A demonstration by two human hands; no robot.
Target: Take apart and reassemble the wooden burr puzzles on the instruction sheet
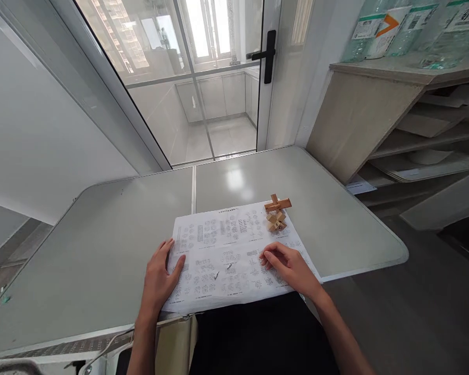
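Note:
A large printed sheet of paper (222,265) lies on the table close to my body, covered with small line diagrams and text. My left hand (158,276) rests at the sheet's left edge, thumb on the paper and fingers spread apart. On the right part of the sheet lies my right hand (285,264), its fingers loosely curled and nothing visible in them. Beyond it, at the sheet's upper right, sits a light wooden interlocking puzzle (276,222). Just behind that is a darker wooden cross-shaped puzzle (277,203). Neither hand touches the puzzles.
The grey-green table (101,250) has rounded corners and a seam. A glass door (219,94) with a black handle (268,56) stands behind it. To the right, a wooden shelf unit (359,114) carries several plastic bottles (449,36).

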